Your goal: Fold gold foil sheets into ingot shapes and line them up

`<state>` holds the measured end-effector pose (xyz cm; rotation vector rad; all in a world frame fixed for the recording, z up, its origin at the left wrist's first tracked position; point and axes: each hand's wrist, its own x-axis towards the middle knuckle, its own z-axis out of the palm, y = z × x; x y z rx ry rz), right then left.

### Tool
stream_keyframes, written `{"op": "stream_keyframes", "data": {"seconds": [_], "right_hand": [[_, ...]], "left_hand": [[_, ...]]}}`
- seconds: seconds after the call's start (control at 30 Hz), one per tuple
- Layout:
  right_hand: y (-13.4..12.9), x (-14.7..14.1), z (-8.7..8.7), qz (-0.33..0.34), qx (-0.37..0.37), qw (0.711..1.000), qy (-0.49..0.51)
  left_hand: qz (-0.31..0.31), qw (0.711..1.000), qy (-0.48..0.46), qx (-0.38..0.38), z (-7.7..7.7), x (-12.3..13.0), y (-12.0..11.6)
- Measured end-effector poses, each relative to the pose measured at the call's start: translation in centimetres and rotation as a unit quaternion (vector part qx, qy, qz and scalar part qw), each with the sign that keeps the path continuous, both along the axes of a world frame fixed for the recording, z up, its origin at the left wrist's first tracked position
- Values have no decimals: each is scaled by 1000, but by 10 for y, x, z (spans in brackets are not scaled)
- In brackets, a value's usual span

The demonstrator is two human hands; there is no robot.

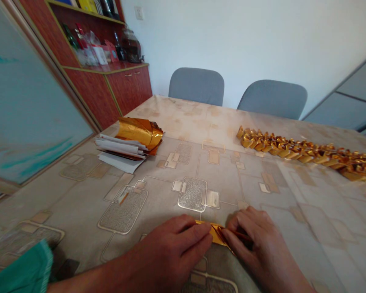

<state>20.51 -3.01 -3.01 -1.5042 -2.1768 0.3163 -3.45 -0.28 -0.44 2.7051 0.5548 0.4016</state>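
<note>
A narrow folded strip of gold foil paper (217,235) lies on the patterned tablecloth near the front of the table. My left hand (183,246) rests on its left part, fingers together and pressing it down. At its right end, my right hand (253,238) pinches the paper between thumb and bent fingers. Part of the paper is hidden beneath both hands. Back left sits a stack of gold and white paper sheets (137,138), some curled. A long row of folded gold paper pieces (295,149) stretches along the right side.
Two grey chairs (197,85) stand behind the far table edge. At the back left is a red-brown cabinet (131,87) with bottles and a glass jar (131,47). A small scrap (123,198) lies on the tablecloth (158,191).
</note>
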Motion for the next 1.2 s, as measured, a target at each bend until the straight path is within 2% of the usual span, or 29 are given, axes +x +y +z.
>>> {"op": "stream_keyframes", "data": {"seconds": [0.2,0.4,0.6,0.8,1.0,1.2], "right_hand": [[0,-1,-1,-8,23,1000,-15],[0,-3,-2,-6,33,999,-41],[0,-3,-2,-6,41,998,-53],[-1,-3,-4,-19,46,998,-45],[0,-7,5,-21,78,995,-55],[-5,-12,7,26,122,986,-112]], "left_hand": [[-8,998,11,54,2,2,0],[-2,998,18,60,-1,2,-2],[-10,994,38,104,-3,4,-2],[-7,996,60,58,1,3,-2],[-9,996,54,65,-3,4,-2],[-8,998,48,43,-11,4,-3]]}}
